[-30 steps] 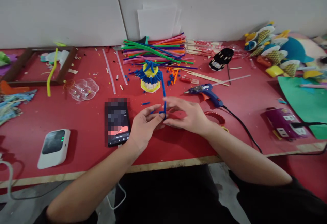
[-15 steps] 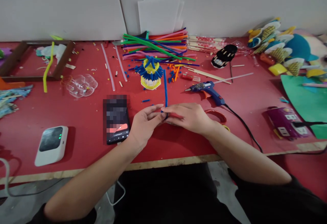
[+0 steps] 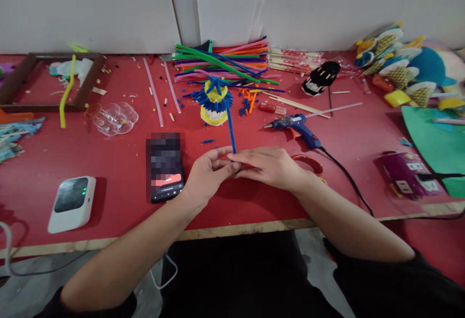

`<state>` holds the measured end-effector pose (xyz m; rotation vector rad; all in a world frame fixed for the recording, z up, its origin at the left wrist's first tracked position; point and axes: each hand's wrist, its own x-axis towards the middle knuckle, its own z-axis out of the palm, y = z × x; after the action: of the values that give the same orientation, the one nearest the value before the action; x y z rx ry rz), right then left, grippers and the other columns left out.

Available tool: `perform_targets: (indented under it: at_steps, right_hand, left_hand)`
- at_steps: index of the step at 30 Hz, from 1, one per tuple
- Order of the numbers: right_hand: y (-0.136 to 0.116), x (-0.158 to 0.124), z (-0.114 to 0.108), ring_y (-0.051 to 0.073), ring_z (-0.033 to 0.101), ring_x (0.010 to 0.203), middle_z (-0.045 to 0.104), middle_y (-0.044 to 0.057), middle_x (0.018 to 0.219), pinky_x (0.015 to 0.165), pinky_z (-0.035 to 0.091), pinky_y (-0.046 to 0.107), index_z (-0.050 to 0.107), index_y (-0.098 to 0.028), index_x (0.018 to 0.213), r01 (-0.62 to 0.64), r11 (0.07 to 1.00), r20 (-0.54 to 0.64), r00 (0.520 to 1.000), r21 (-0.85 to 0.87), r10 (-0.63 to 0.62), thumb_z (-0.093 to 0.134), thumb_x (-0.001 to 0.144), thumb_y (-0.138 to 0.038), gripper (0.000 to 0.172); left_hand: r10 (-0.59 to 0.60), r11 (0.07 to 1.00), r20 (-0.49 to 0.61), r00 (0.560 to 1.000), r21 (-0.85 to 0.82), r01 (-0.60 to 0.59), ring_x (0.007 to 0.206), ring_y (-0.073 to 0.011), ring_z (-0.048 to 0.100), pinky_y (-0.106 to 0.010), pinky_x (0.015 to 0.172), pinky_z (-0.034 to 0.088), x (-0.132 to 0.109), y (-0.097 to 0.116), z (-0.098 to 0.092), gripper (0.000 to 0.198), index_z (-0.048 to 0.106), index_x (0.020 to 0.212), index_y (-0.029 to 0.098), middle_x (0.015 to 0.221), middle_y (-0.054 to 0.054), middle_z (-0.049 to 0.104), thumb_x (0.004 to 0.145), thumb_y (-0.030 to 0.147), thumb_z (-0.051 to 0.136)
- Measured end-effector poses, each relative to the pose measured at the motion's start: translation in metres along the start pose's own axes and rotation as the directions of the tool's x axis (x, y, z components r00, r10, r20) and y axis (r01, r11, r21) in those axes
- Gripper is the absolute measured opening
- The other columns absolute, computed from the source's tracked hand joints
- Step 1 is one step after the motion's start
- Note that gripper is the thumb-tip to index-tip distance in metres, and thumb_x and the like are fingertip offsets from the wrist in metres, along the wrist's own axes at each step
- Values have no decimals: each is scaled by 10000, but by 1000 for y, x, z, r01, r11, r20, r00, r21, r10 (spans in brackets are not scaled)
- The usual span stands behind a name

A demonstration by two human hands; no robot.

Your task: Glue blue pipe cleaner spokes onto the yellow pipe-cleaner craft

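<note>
A blue pipe cleaner (image 3: 231, 129) sticks up from between my hands, tilted a little to the left at its top. My left hand (image 3: 210, 173) pinches its lower end with thumb and fingers. My right hand (image 3: 267, 164) closes on the same end from the other side, its fingertips meeting the left ones. What lies within the fingers is mostly hidden. Just behind stands a small pavilion-like model (image 3: 214, 102) with blue pipe-cleaner roof pieces and a yellow-edged base; the pipe cleaner's tip overlaps it in view.
Coloured pipe cleaners (image 3: 225, 61) lie piled at the back. A blue glue gun (image 3: 296, 125) and red-handled scissors (image 3: 308, 162) lie to the right, near a purple power socket block (image 3: 410, 175). At left are a phone (image 3: 166, 168), a white device (image 3: 72, 204) and a clear palette (image 3: 118, 118).
The blue pipe cleaner's upper part has tipped to the left, from nearly upright to slanted. Both hands stay almost in place, still pinching.
</note>
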<state>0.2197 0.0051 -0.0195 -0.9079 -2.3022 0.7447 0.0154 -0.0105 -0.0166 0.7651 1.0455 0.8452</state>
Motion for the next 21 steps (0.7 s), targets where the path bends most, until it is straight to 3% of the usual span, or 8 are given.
perform_targets:
  at_steps: [8, 11, 13, 15, 17, 21]
  right_hand:
    - [-10, 4, -4, 235, 791, 1076, 817, 29, 1216, 952, 629, 359, 711, -309, 1266, -24, 998, -60, 998, -51, 21, 645, 1014, -377, 269]
    - [-18, -5, -23, 280, 767, 1099, 792, 76, 1208, 931, 620, 412, 651, -288, 1316, -155, 968, -179, 976, -197, 120, 654, 995, -404, 341]
    - [-20, -23, -38, 297, 760, 1011, 781, 110, 1095, 865, 613, 431, 658, -239, 1238, -271, 905, -210, 955, -327, 210, 627, 988, -376, 286]
    - [-16, -48, -49, 309, 744, 941, 766, 126, 1025, 819, 598, 453, 686, -222, 1081, -301, 823, -77, 950, -481, 302, 577, 964, -306, 181]
    - [-10, -72, -54, 313, 736, 858, 762, 118, 934, 769, 596, 457, 697, -223, 986, -233, 806, 116, 930, -544, 348, 627, 886, -311, 151]
    - [-2, -94, -52, 358, 723, 940, 753, 165, 991, 842, 593, 503, 695, -195, 914, -154, 703, 194, 900, -694, 390, 617, 770, -172, 166]
  left_hand:
    - [72, 997, -29, 997, -28, -72, 705, -134, 756, -245, 778, 567, -2, 3, 4, 537, 650, 1090, 196, 701, 35, 779, 653, 239, 960]
    - [106, 994, -55, 993, -10, -107, 729, -151, 762, -272, 784, 572, -2, 2, 3, 473, 630, 1088, 206, 724, 24, 781, 722, 278, 921]
    - [132, 991, -60, 989, 35, -130, 788, -164, 770, -282, 813, 568, -3, 2, 2, 444, 656, 1112, 200, 732, 19, 775, 754, 293, 901]
    - [164, 984, -73, 984, 83, -158, 840, -176, 775, -285, 833, 563, -3, 3, 1, 423, 691, 1139, 193, 709, 32, 742, 779, 307, 881]
    - [193, 974, -92, 977, 139, -180, 836, -174, 771, -276, 809, 563, -4, 5, 1, 390, 713, 1142, 191, 695, 43, 711, 797, 301, 860]
    - [197, 957, -63, 978, 227, -178, 791, -159, 767, -264, 764, 578, -7, 8, 0, 366, 688, 1212, 188, 776, 6, 772, 861, 230, 781]
